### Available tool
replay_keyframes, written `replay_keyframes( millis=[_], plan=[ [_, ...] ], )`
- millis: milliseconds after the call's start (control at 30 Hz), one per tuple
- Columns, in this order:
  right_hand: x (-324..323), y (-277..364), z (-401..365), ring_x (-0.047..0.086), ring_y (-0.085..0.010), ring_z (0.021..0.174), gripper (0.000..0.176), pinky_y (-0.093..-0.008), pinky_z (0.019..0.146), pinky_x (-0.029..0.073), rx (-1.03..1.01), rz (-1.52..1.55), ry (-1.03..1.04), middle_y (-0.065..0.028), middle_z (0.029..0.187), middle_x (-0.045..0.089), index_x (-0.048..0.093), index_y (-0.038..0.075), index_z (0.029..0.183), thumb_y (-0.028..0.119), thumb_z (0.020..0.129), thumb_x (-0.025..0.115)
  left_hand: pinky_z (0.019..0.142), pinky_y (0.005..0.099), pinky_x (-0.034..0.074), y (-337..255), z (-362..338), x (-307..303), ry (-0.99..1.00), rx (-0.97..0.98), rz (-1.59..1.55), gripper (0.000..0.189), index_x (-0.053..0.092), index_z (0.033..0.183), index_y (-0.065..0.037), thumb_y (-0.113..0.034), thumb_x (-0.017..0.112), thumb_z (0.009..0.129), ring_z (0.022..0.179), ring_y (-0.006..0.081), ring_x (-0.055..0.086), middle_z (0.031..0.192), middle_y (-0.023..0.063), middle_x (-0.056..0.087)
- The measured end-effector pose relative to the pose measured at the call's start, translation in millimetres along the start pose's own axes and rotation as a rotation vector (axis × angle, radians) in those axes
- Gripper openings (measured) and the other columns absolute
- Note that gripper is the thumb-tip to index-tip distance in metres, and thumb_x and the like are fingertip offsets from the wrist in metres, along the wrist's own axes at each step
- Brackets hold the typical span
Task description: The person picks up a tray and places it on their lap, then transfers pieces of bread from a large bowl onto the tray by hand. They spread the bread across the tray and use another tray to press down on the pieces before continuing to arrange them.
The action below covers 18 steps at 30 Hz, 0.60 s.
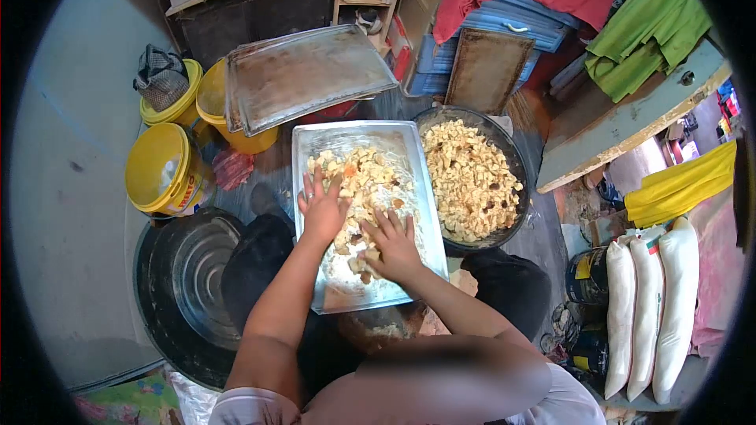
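Right hand [394, 250], near end of the tray: grip spread, palm down among pale lumps, a few beside the thumb. Left hand [321, 216], a little farther up: grip spread, fingertips on the loose pieces [364, 165]. Neither looks closed on anything.

Pieces lie scattered down the middle of the metal tray [339, 295], between the knees. Likely light, soft, crumbly; a hard squeeze would probably break them. Best moved with flat, open fingers or scooped from beneath. Tray looks thin, fairly stiff, perhaps slick; hold at opposite rims, kept level.

Just right of tray: black basin [516, 153] heaped with similar lumps, likely heavier; two hands under the rim. Beyond the tray's far end, stacked baking trays [315, 79].
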State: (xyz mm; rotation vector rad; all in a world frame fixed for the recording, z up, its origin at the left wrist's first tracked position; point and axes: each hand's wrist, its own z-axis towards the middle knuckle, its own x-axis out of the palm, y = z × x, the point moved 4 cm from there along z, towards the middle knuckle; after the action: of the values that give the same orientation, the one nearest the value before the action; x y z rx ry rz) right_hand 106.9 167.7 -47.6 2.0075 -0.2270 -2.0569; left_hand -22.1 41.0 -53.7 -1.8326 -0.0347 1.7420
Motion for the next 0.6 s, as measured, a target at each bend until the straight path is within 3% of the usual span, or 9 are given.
replay_keyframes(
  millis=[133, 200, 267, 333, 400, 467, 533, 567, 600],
  plan=[
    [-6.2, -12.4, -11.6, 0.018, -0.0368, 0.139, 0.082, -0.0613, 0.11, 0.007, 0.025, -0.016, 0.002, -0.0147, 0.151, 0.023, 0.037, 0.022, 0.141, 0.06, 0.074, 0.064, 0.107, 0.0644, 0.003, -13.2, -47.2, -6.1, 0.029, 0.091, 0.011, 0.072, 0.032, 0.144, -0.017, -0.051, 0.055, 0.085, 0.141, 0.0438, 0.002, 0.154, 0.0191, 0.008],
    [-1.0, -27.2, -15.0, 0.017, -0.0365, 0.14, 0.082, -0.0617, 0.109, 0.007, 0.017, 0.106, -0.012, -0.0146, 0.151, 0.023, 0.036, 0.022, 0.142, 0.06, 0.075, 0.064, 0.107, 0.0643, 0.003, -18.8, -72.0, -0.7, 0.421, 0.095, 0.119, 0.078, 0.027, 0.147, -0.015, -0.055, 0.053, 0.085, 0.14, 0.0451, 0.002, 0.155, 0.0191, 0.004],
    [-7.4, -40.3, -15.9, 0.018, -0.0363, 0.139, 0.082, -0.0591, 0.11, 0.007, 0.018, 0.147, -0.043, -0.0162, 0.151, 0.023, 0.036, 0.02, 0.142, 0.059, 0.075, 0.064, 0.107, 0.0643, 0.002, -31.3, -78.0, -9.3, 0.373, 0.139, 0.118, 0.079, 0.028, 0.146, -0.015, -0.057, 0.053, 0.084, 0.141, 0.0447, 0.003, 0.154, 0.0189, 0.007],
    [-16.5, -61.3, -19.4, 0.02, -0.0383, 0.138, 0.081, -0.0559, 0.111, 0.008, -0.031, 0.368, -0.289, -0.0201, 0.149, 0.022, 0.036, 0.017, 0.142, 0.057, 0.077, 0.063, 0.107, 0.0643, 0.0, -46.0, -79.7, -11.1, 0.272, 0.208, 0.093, 0.082, 0.032, 0.145, -0.015, -0.063, 0.052, 0.082, 0.141, 0.0437, 0.004, 0.153, 0.0186, 0.013],
    [-14.5, -97.9, -21.3, 0.027, -0.0409, 0.132, 0.08, -0.0473, 0.109, 0.022, 0.105, 0.343, -0.492, -0.0237, 0.144, 0.027, 0.037, 0.009, 0.139, 0.044, 0.076, 0.072, 0.107, 0.0648, 0.002, -57.6, -87.9, 1.1, 0.291, 0.376, 0.07, 0.084, 0.035, 0.144, -0.018, -0.066, 0.054, 0.078, 0.141, 0.0433, 0.006, 0.153, 0.0193, 0.016],
    [-8.7, -142.1, -26.4, 0.025, -0.0428, 0.132, 0.083, -0.0496, 0.108, 0.024, 0.357, 0.399, -0.627, -0.0272, 0.146, 0.021, 0.034, 0.009, 0.14, 0.043, 0.075, 0.073, 0.108, 0.0645, 0.004, -75.6, -95.6, 13.0, 0.509, 0.552, 0.169, 0.085, 0.036, 0.143, -0.022, -0.066, 0.06, 0.074, 0.14, 0.0442, 0.006, 0.152, 0.0195, 0.016],
    [18.6, -201.6, -34.1, 0.023, -0.0441, 0.133, 0.088, -0.0494, 0.108, 0.025, 0.696, 0.532, -0.634, -0.0311, 0.144, 0.021, 0.03, 0.008, 0.141, 0.041, 0.073, 0.075, 0.107, 0.0651, 0.005, -78.2, -89.7, 23.7, 0.471, 0.538, 0.178, 0.084, 0.038, 0.142, -0.024, -0.066, 0.061, 0.073, 0.14, 0.0447, 0.007, 0.151, 0.0196, 0.019],
    [48.8, -239.3, -40.9, 0.021, -0.0448, 0.134, 0.103, -0.0488, 0.108, 0.026, 0.766, 0.555, -0.648, -0.0323, 0.144, 0.017, 0.024, 0.009, 0.143, 0.045, 0.065, 0.081, 0.107, 0.0653, 0.004, -79.2, -82.2, 24.9, 0.438, 0.508, 0.18, 0.084, 0.038, 0.142, -0.025, -0.066, 0.061, 0.073, 0.14, 0.0449, 0.007, 0.151, 0.0194, 0.02],
    [48.6, -250.8, -45.0, 0.021, -0.0448, 0.134, 0.103, -0.0488, 0.108, 0.026, 0.777, 0.556, -0.654, -0.0323, 0.144, 0.017, 0.024, 0.009, 0.143, 0.045, 0.065, 0.081, 0.106, 0.0655, 0.004, -79.4, -74.3, 25.8, 0.405, 0.479, 0.182, 0.083, 0.038, 0.142, -0.025, -0.066, 0.061, 0.073, 0.14, 0.045, 0.008, 0.151, 0.0192, 0.021]
  ],
)
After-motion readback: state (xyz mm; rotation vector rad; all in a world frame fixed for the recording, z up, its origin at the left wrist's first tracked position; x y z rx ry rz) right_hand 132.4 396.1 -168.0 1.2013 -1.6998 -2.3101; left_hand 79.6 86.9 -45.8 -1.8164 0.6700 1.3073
